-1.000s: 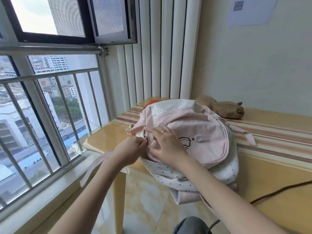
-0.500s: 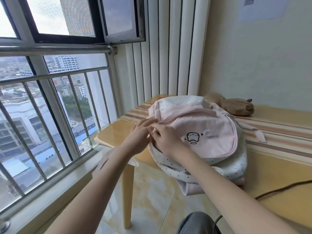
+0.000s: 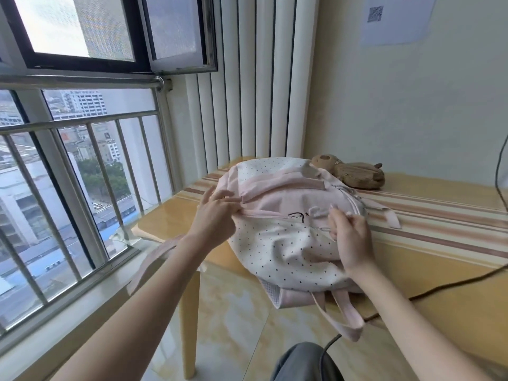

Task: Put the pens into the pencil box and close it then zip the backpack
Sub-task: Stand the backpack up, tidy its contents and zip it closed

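Observation:
A pink and white dotted backpack (image 3: 286,243) lies flat on the yellow table (image 3: 439,243), its straps hanging over the front edge. My left hand (image 3: 217,213) pinches the fabric at the left end of the zip line. My right hand (image 3: 349,232) grips the metal zip pull at the right side of the backpack. The dotted panel is drawn over the lower half of the pink front. No pens or pencil box are visible.
A brown plush toy (image 3: 354,171) lies behind the backpack near the wall. A dark cable (image 3: 445,287) runs across the table on the right. A barred window (image 3: 82,174) is on the left, white vertical blinds (image 3: 247,92) behind.
My right hand moved from the left end of the zip, beside my left hand, to the right side of the backpack with the pull. The dotted panel now covers more of the pink front.

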